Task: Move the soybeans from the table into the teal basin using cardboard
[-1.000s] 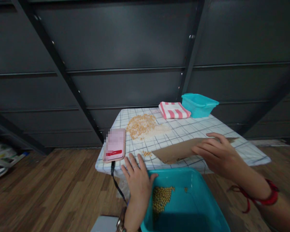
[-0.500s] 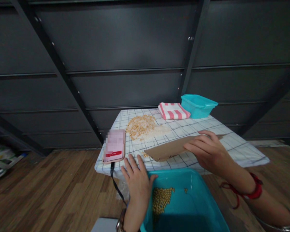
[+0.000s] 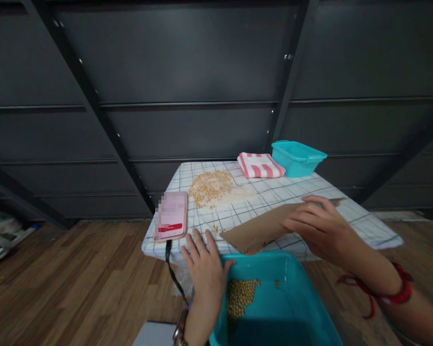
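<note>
My right hand (image 3: 319, 228) pinches a flat brown piece of cardboard (image 3: 258, 228), tilted over the near edge of the cloth-covered table. Its lower edge hangs close to the rim of a large teal plastic tub (image 3: 290, 264). Soybeans (image 3: 241, 298) lie along the left side inside this tub. My left hand (image 3: 205, 266) has its fingers spread on the cloth's front edge, with the thumb at the tub's corner. A few loose beans (image 3: 215, 229) rest between that hand and the cardboard. Farther back is a pile of beans mixed with white grains (image 3: 211, 189).
A phone (image 3: 172, 216) in a pink case lies at the table's left edge, a black strap (image 3: 173, 276) hanging below it. At the back are a folded pink-and-white striped towel (image 3: 260, 166) and a small turquoise basket (image 3: 298, 158). Dark panels (image 3: 187, 57) stand behind the checked tablecloth (image 3: 350, 223).
My right hand has moved slightly right and toward me with the cardboard, whose lower edge now tips down nearer the tub's rim. My left hand stays in place.
</note>
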A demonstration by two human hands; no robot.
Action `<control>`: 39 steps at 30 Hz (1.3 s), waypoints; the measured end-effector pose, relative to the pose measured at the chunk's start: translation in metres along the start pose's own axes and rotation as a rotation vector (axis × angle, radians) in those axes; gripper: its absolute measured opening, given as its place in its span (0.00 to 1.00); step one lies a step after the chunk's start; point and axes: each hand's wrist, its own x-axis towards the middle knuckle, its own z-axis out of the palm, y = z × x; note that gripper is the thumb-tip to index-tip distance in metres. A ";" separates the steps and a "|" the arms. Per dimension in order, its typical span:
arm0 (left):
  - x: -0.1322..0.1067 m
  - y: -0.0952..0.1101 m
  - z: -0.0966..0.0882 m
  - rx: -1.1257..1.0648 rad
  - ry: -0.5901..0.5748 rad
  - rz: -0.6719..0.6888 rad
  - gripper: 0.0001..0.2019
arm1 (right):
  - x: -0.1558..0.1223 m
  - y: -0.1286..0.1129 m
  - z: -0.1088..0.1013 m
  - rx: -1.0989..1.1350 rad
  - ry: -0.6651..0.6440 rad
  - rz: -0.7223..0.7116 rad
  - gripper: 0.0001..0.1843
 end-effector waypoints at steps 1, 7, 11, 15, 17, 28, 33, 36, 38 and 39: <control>0.000 0.000 0.000 -0.007 -0.001 -0.002 0.39 | -0.001 0.000 -0.002 0.006 -0.009 0.004 0.15; -0.001 0.000 0.000 0.011 0.021 0.013 0.39 | -0.002 0.002 -0.003 -0.017 0.044 0.031 0.16; -0.001 0.002 0.003 0.030 0.014 0.012 0.40 | 0.006 -0.002 0.008 -0.068 0.060 0.049 0.15; -0.002 0.003 0.006 0.023 0.009 0.017 0.41 | 0.011 -0.005 0.013 -0.062 0.044 0.023 0.15; -0.002 0.004 0.007 0.028 0.014 0.014 0.42 | 0.011 -0.005 0.012 -0.050 0.028 0.021 0.14; 0.001 0.000 0.002 0.006 0.005 0.003 0.40 | -0.011 0.001 -0.005 0.024 -0.030 0.046 0.15; 0.002 -0.001 0.001 0.012 0.004 0.008 0.39 | -0.013 0.003 -0.011 -0.006 -0.024 0.065 0.17; 0.002 0.000 0.001 0.022 -0.010 0.005 0.40 | -0.014 0.004 -0.011 -0.006 -0.010 0.062 0.16; 0.002 0.000 0.000 0.025 -0.017 -0.001 0.40 | -0.016 0.003 -0.009 0.001 -0.017 0.073 0.16; 0.002 0.001 0.000 0.024 -0.018 -0.003 0.40 | -0.018 0.003 -0.009 0.001 -0.022 0.078 0.16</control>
